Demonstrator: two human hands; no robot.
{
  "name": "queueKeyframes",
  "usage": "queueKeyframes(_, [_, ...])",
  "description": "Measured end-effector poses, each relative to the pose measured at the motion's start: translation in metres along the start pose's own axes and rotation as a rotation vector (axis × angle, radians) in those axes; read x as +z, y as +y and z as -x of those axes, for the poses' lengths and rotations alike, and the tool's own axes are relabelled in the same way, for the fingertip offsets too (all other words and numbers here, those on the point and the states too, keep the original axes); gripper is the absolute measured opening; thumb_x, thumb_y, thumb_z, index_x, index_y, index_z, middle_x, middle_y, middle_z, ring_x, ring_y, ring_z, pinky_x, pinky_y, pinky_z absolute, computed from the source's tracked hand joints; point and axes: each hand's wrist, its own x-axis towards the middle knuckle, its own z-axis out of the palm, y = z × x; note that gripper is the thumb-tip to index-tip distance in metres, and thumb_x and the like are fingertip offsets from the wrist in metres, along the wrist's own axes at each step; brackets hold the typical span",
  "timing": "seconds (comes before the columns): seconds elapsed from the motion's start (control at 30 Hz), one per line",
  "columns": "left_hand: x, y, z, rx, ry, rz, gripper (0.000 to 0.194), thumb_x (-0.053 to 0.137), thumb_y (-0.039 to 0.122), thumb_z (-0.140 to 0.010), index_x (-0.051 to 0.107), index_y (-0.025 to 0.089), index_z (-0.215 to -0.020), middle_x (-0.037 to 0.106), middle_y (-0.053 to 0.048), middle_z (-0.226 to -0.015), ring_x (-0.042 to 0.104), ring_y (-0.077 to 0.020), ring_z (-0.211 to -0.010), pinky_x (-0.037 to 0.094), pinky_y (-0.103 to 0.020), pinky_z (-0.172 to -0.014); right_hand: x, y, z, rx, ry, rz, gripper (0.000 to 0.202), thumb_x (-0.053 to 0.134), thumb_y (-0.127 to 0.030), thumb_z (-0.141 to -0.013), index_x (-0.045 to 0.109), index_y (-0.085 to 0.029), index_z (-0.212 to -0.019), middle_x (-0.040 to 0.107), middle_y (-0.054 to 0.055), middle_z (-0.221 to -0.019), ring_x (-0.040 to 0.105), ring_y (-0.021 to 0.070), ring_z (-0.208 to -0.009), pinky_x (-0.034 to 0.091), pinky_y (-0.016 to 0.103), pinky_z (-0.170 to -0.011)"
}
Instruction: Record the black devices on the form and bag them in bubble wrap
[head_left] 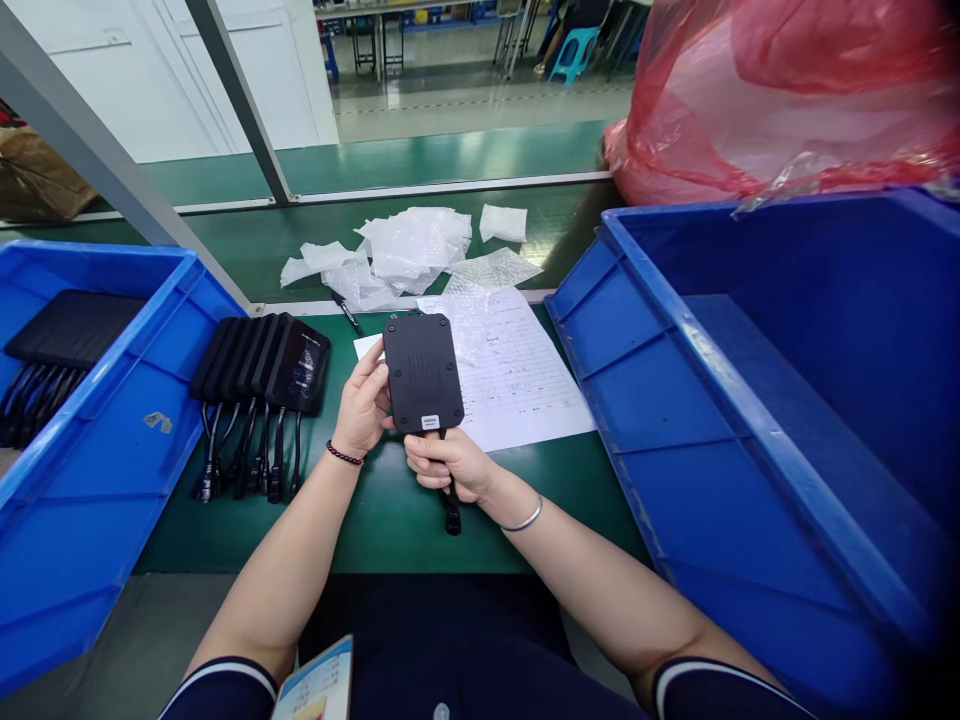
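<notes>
A flat black box with cables (424,372), screws at its corners and a small white label at its lower edge, is held up over the table. My left hand (364,402) grips its left side, fingers closed along the edge. Around the cables just below the box my right hand (448,462) is closed; a black connector (452,518) hangs beneath it. To the left, several similar black boxes (262,362) stand in a row on the table, their cables pointing toward me.
A blue bin (112,470) at left holds more black boxes (75,325). Another large blue bin (675,440) stands at right, below a red plastic bag (780,110). Behind the held box lie a printed sheet (517,390), a pen (346,312) and bubble wrap (416,250). A metal post (112,150) rises at left.
</notes>
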Motion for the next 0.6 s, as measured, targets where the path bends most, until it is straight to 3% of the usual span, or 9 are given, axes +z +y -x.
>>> queueKeyframes(0.1, [-0.001, -0.005, -0.002, 0.11, -0.006, -0.028, 0.043, 0.067, 0.032, -0.08, 0.059, 0.027, -0.122, 0.067, -0.002, -0.106, 0.063, -0.0126, -0.082, 0.049, -0.02, -0.067, 0.001, 0.003, -0.001, -0.014, 0.079, 0.134, 0.034, 0.074, -0.038, -0.071, 0.053, -0.012, -0.067, 0.042, -0.007, -0.049, 0.02, -0.0016, -0.035, 0.014, 0.016, -0.035])
queueKeyframes(0.17, [-0.003, -0.01, -0.005, 0.209, 0.037, -0.035, 0.041, 0.069, 0.029, -0.078, 0.06, 0.026, -0.118, 0.063, -0.001, -0.117, 0.058, -0.0142, -0.106, 0.046, -0.021, -0.088, 0.001, 0.005, -0.002, 0.006, 0.111, 0.302, 0.042, 0.073, -0.043, -0.071, 0.048, -0.013, -0.057, 0.039, -0.007, -0.044, 0.023, -0.0006, -0.034, 0.015, 0.017, -0.034])
queueKeyframes(0.27, [-0.009, -0.017, -0.014, 0.193, 0.229, -0.001, 0.033, 0.07, 0.038, -0.077, 0.062, 0.023, -0.105, 0.066, 0.0, -0.105, 0.06, -0.0131, -0.1, 0.047, -0.022, -0.087, 0.002, 0.008, -0.002, 0.047, 0.105, 0.561, 0.041, 0.07, -0.045, -0.073, 0.051, -0.013, -0.055, 0.039, -0.006, -0.044, 0.029, 0.0016, -0.037, 0.019, 0.018, -0.035])
queueKeyframes(0.37, [-0.019, -0.018, -0.023, 0.112, 0.409, 0.055, 0.037, 0.063, 0.053, -0.078, 0.061, 0.02, -0.092, 0.065, 0.001, -0.084, 0.061, -0.0116, -0.078, 0.05, -0.022, -0.071, 0.003, 0.011, -0.002, -0.008, 0.046, 0.638, 0.031, 0.071, -0.041, -0.074, 0.06, -0.012, -0.078, 0.05, -0.003, -0.057, 0.035, 0.0027, -0.045, 0.027, 0.017, -0.04])
queueKeyframes(0.43, [-0.022, -0.016, -0.025, 0.103, 0.452, 0.068, 0.039, 0.059, 0.056, -0.08, 0.06, 0.019, -0.091, 0.064, 0.0, -0.08, 0.059, -0.011, -0.071, 0.049, -0.022, -0.066, 0.004, 0.013, -0.002, -0.072, 0.014, 0.599, 0.049, 0.071, -0.039, -0.074, 0.055, -0.016, -0.113, 0.059, 0.0, -0.077, 0.041, 0.0039, -0.052, 0.035, 0.017, -0.048])
queueKeyframes(0.5, [-0.019, -0.013, -0.023, 0.111, 0.404, 0.088, 0.036, 0.058, 0.053, -0.082, 0.06, 0.019, -0.096, 0.065, -0.002, -0.082, 0.059, -0.0111, -0.07, 0.048, -0.022, -0.064, 0.004, 0.013, -0.002, -0.121, 0.015, 0.563, 0.077, 0.07, -0.04, -0.076, 0.031, -0.022, -0.14, 0.061, 0.004, -0.097, 0.047, 0.0057, -0.06, 0.041, 0.02, -0.056])
queueKeyframes(0.6, [-0.008, -0.009, -0.011, 0.095, 0.184, 0.179, 0.04, 0.058, 0.048, -0.082, 0.057, 0.024, -0.113, 0.066, -0.005, -0.106, 0.062, -0.0145, -0.086, 0.05, -0.024, -0.07, 0.003, 0.011, 0.0, -0.224, 0.057, 0.567, 0.088, 0.066, -0.041, -0.08, 0.013, -0.027, -0.148, 0.051, 0.01, -0.123, 0.054, 0.0106, -0.077, 0.046, 0.026, -0.069])
